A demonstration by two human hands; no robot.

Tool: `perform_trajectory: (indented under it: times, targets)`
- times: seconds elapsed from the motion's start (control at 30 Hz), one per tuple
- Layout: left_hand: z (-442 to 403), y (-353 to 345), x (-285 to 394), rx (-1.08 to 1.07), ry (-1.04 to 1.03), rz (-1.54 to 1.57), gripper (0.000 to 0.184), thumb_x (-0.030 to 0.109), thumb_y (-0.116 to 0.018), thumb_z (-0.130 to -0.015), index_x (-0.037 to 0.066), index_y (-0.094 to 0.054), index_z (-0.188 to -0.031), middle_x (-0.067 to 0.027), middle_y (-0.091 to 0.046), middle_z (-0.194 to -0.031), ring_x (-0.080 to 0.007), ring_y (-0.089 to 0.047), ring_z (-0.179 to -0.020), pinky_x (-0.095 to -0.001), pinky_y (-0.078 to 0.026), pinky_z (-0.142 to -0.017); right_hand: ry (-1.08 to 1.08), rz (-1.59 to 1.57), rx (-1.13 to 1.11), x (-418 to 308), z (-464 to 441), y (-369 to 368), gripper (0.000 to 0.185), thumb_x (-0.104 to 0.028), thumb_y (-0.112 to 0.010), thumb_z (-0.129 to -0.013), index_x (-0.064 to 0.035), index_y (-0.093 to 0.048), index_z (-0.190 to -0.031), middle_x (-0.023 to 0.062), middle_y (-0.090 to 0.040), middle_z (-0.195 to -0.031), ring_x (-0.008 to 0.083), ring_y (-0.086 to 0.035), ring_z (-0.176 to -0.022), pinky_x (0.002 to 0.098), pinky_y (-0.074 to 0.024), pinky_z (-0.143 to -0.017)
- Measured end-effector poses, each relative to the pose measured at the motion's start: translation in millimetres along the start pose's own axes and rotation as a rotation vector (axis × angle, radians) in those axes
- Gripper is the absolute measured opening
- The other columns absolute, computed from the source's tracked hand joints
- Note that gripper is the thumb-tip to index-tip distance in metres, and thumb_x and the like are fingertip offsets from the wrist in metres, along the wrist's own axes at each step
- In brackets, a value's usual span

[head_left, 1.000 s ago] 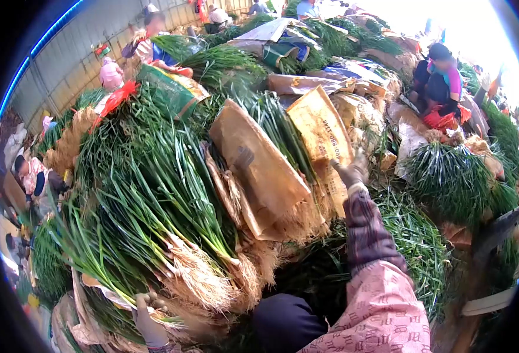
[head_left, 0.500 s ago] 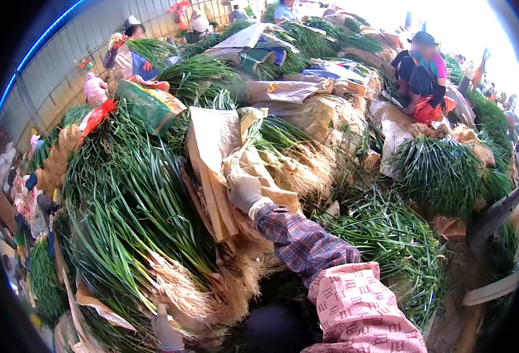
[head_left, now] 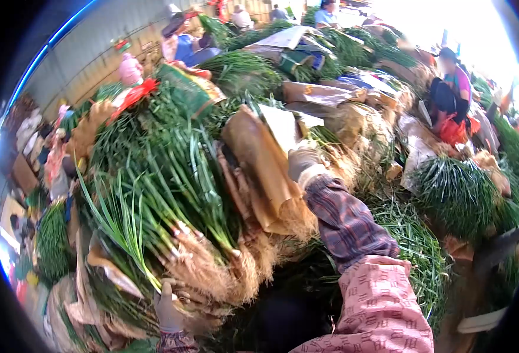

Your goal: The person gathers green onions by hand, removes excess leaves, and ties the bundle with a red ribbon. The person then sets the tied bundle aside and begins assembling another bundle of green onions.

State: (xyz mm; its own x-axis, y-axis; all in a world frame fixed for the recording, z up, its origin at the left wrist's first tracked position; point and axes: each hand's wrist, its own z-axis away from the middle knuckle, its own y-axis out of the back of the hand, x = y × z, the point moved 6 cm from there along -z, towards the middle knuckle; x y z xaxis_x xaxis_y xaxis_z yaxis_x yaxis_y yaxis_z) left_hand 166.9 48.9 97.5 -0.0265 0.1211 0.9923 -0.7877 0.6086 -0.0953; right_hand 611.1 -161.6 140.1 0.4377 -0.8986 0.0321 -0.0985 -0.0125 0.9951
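Near the bottom, my gloved left hand [head_left: 170, 309] pinches a small bunch of green onions [head_left: 131, 235] close to the root end, with the leaves fanning up and left. Beside it lies a large pile of green onions [head_left: 180, 182], pale hairy roots [head_left: 203, 265] towards me. My right hand [head_left: 306, 163], also gloved and at the end of a plaid sleeve, is closed on the upper right edge of a brown paper sheet [head_left: 265, 170]. That sheet is bent and partly raised over the pile's right side. More rooted onions show just beyond my right hand.
Loose green leaves [head_left: 409, 235] cover the ground to the right of my arm. A tied onion heap [head_left: 456, 188] stands farther right, with a seated person [head_left: 450, 97] behind it. Sacks, onion heaps and other people fill the back; a metal wall [head_left: 83, 76] runs along the left.
The view has shifted, so the scene sits farther right. My left hand has raised a few green onions off the pile. The brown paper in my right hand has bent and curled over.
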Motion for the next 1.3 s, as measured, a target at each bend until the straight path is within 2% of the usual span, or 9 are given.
perform_trajectory:
  times: [0.07, 0.27, 0.3, 0.47, 0.7, 0.8, 1.17, 1.27, 1.3]
  targets:
    - [14, 8, 6, -0.018, 0.091, 0.067, 0.022, 0.028, -0.052, -0.094, 0.007, -0.056, -0.094, -0.0053, -0.059, -0.077, -0.0135, -0.055, -0.056, -0.0267, -0.047, -0.05, 0.004, 0.101, 0.178, -35, 52, 55, 0.041, -0.032, -0.063, -0.079, -0.0046, -0.058, -0.11, 0.016, -0.065, -0.076, 0.0276, -0.063, -0.058, 0.045, -0.047, -0.047]
    - [50, 37, -78, -0.008, 0.309, 0.326, 0.041, 0.046, -0.045, -0.091, 0.007, -0.057, -0.098, -0.0043, -0.055, -0.081, -0.0174, -0.055, -0.065, -0.0274, -0.049, -0.053, 1.273, -0.55, -0.475, -203, 183, 39, 0.049, -0.034, -0.059, -0.083, -0.0086, -0.053, -0.124, 0.0213, -0.065, -0.098, 0.0348, -0.063, -0.091, 0.0404, -0.05, -0.082]
    - [80, 18, -30, 0.304, 0.346, 0.341, 0.04, 0.045, -0.041, -0.092, 0.007, -0.055, -0.093, -0.0035, -0.055, -0.074, -0.013, -0.048, -0.056, -0.0231, -0.041, -0.046, 1.22, -0.447, -0.472, -214, 195, 39, 0.048, -0.034, -0.058, -0.083, -0.0078, -0.053, -0.124, 0.0213, -0.064, -0.101, 0.0328, -0.062, -0.096, 0.0394, -0.0488, -0.085]
    - [91, 54, -65, -0.193, 0.25, 0.555, 0.032, 0.038, -0.053, -0.091, 0.007, -0.056, -0.094, -0.0012, -0.052, -0.075, -0.0074, -0.046, -0.058, -0.0216, -0.036, -0.044, 1.071, -0.307, -0.709, -245, 250, 55, 0.049, -0.036, -0.054, -0.091, -0.0038, -0.049, -0.128, 0.0131, -0.062, -0.117, 0.0281, -0.061, -0.103, 0.0392, -0.0468, -0.091]
    - [117, 62, -68, -0.145, 0.302, 0.581, 0.023, 0.031, -0.056, -0.093, 0.01, -0.055, -0.101, 0.0008, -0.054, -0.076, -0.0071, -0.047, -0.057, -0.0225, -0.04, -0.046, 0.473, -0.88, -1.029, -269, 296, -6, 0.031, -0.033, -0.049, -0.093, -0.0045, -0.061, -0.093, 0.0046, -0.061, -0.076, 0.0126, -0.055, -0.061, 0.0265, -0.0485, -0.059]
    - [113, 80, -79, -0.045, 0.235, 0.405, 0.019, 0.02, -0.057, -0.092, 0.005, -0.056, -0.104, -0.0016, -0.06, -0.085, -0.01, -0.054, -0.064, -0.0216, -0.043, -0.056, 0.591, -0.94, -0.074, -285, 319, -13, 0.039, -0.043, -0.065, -0.084, -0.0051, -0.059, -0.083, 0.001, -0.059, -0.064, 0.0108, -0.051, -0.049, 0.0258, -0.0448, -0.044]
    - [113, 99, -93, 0.112, -0.12, -0.93, 0.026, 0.024, -0.06, -0.086, 0.005, -0.055, -0.103, -0.012, -0.063, -0.078, -0.0246, -0.063, -0.069, -0.0367, -0.048, -0.06, 0.628, -0.629, -0.019, -353, 342, -45, 0.028, -0.029, -0.057, -0.087, -0.0035, -0.058, -0.075, 0.0118, -0.059, -0.061, 0.0254, -0.061, -0.056, 0.0383, -0.0487, -0.052]
    - [107, 96, -90, -0.056, 0.186, -0.324, 0.025, 0.024, -0.058, -0.088, 0.005, -0.053, -0.103, -0.0042, -0.057, -0.069, -0.0164, -0.051, -0.053, -0.0312, -0.043, -0.05, 0.442, -1.113, 0.181, -304, 303, -116, 0.025, -0.023, -0.048, -0.094, -0.0036, -0.058, -0.081, 0.0065, -0.058, -0.068, 0.0187, -0.054, -0.054, 0.0317, -0.0482, -0.052]
    - [120, 91, -85, -0.166, 0.325, 0.097, 0.02, 0.024, -0.053, -0.092, 0.006, -0.052, -0.099, 0.0031, -0.045, -0.062, -0.0083, -0.035, -0.047, -0.0238, -0.033, -0.043, -0.032, -1.585, -0.172, -283, 296, -97, 0.025, -0.023, -0.045, -0.096, -0.0072, -0.053, -0.078, 0.0014, -0.051, -0.063, 0.0143, -0.046, -0.049, 0.0275, -0.0434, -0.047]
